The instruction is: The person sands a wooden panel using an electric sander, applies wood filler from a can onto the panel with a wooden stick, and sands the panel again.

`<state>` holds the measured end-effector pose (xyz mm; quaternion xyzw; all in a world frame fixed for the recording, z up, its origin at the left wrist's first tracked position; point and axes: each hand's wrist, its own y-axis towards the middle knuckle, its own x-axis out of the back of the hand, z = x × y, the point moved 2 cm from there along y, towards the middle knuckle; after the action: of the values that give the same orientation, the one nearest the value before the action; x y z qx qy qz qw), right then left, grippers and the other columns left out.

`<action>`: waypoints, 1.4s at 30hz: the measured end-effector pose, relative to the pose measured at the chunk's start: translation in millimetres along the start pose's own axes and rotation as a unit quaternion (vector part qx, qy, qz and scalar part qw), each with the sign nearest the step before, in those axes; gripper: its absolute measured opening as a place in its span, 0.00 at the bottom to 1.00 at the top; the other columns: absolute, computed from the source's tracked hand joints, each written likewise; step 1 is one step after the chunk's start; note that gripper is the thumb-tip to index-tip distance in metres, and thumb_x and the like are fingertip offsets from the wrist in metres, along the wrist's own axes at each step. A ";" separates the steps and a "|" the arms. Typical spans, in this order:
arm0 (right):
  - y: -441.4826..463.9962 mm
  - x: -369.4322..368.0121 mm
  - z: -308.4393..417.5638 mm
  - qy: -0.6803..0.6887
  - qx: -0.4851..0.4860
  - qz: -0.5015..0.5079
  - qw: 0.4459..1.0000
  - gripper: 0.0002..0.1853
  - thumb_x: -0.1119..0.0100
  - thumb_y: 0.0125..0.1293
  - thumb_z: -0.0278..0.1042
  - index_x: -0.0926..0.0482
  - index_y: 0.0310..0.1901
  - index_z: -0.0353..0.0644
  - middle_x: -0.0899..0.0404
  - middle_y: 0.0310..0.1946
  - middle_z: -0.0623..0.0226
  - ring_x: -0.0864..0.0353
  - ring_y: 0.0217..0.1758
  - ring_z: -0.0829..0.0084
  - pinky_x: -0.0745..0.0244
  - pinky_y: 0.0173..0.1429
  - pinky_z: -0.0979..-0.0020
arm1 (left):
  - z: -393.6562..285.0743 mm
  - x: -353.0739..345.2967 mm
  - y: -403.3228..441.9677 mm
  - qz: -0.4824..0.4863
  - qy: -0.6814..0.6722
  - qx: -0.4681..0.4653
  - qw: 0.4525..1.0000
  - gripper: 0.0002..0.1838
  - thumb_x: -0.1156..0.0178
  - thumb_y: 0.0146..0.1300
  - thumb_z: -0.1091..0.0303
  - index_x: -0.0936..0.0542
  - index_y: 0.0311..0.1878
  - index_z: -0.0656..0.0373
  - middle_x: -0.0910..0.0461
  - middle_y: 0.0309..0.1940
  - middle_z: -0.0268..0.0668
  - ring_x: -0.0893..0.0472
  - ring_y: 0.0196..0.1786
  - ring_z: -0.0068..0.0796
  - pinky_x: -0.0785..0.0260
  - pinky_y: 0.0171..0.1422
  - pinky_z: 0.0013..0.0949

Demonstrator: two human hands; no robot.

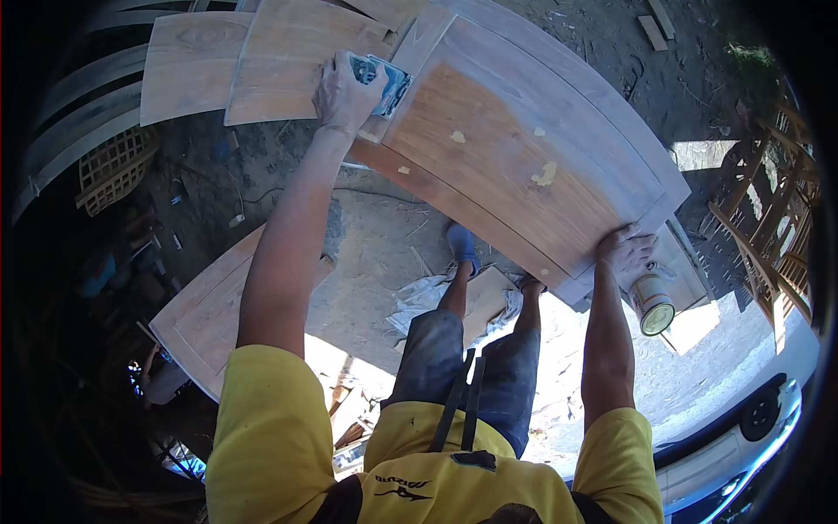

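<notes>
My left hand [345,96] is closed around a blue-green sander [391,87], which rests on the left end of a wooden door panel [489,140]. The panel's raised field is bare brown along the near side and pale with dust along the far side. Several cream filler patches [544,175] dot the wood. At the panel's right near corner, my right hand [625,250] lies on the surface, fingers spread and nothing held. Below that hand, a tin can [653,306] stands beside the panel.
Thin wooden boards [292,61] lie at the upper left. Another wooden panel [209,319] is at the lower left, with part of a person [166,380] beyond it. A cable [367,190] crosses the dirt floor. Wooden frames [777,227] and a vehicle [733,454] are at the right.
</notes>
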<state>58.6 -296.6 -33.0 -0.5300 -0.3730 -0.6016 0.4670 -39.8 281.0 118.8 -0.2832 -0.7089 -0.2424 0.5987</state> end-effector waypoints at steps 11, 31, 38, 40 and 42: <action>2.0 0.5 0.0 -0.008 0.002 0.000 1.000 0.43 0.59 0.83 0.62 0.42 0.81 0.27 0.41 0.81 0.41 0.41 0.84 0.44 0.45 0.85 0.45 | 31.7 13.8 -119.5 0.015 0.010 -0.012 1.000 0.23 0.28 0.65 0.52 0.23 0.52 0.58 0.19 0.49 0.48 0.17 0.57 0.54 0.23 0.57 0.56; 5.8 -6.1 -2.8 -0.032 0.010 -0.014 0.999 0.44 0.61 0.83 0.64 0.39 0.80 0.26 0.36 0.80 0.40 0.38 0.83 0.44 0.44 0.84 0.46 | 19.9 16.5 -96.0 0.023 -0.001 -0.006 1.000 0.23 0.29 0.65 0.53 0.23 0.54 0.59 0.20 0.51 0.50 0.19 0.57 0.56 0.23 0.58 0.57; 3.1 2.3 1.1 -0.034 0.005 -0.005 0.999 0.45 0.63 0.83 0.65 0.41 0.81 0.26 0.37 0.79 0.37 0.38 0.83 0.43 0.44 0.84 0.45 | 41.5 19.2 -114.1 0.028 0.018 -0.021 0.999 0.22 0.28 0.64 0.56 0.24 0.52 0.59 0.21 0.48 0.49 0.18 0.54 0.55 0.23 0.56 0.57; 5.1 -1.2 -2.6 -0.038 0.003 -0.001 0.999 0.45 0.63 0.83 0.65 0.41 0.81 0.26 0.38 0.80 0.38 0.38 0.83 0.43 0.44 0.84 0.45 | 59.4 20.2 -141.7 0.030 0.013 -0.005 0.999 0.22 0.28 0.63 0.56 0.24 0.52 0.59 0.21 0.47 0.48 0.18 0.54 0.55 0.23 0.56 0.57; 5.2 -3.9 -4.8 -0.042 0.003 0.002 0.999 0.45 0.64 0.83 0.65 0.41 0.81 0.26 0.38 0.80 0.38 0.38 0.83 0.43 0.43 0.84 0.45 | 63.9 20.6 -159.7 0.035 0.002 0.022 0.999 0.22 0.28 0.63 0.56 0.24 0.51 0.59 0.22 0.46 0.49 0.19 0.54 0.55 0.23 0.55 0.55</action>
<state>62.2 -302.0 -37.8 -0.5542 -0.3933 -0.5768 0.4534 -198.2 211.6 127.9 -0.2940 -0.7024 -0.2061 0.6146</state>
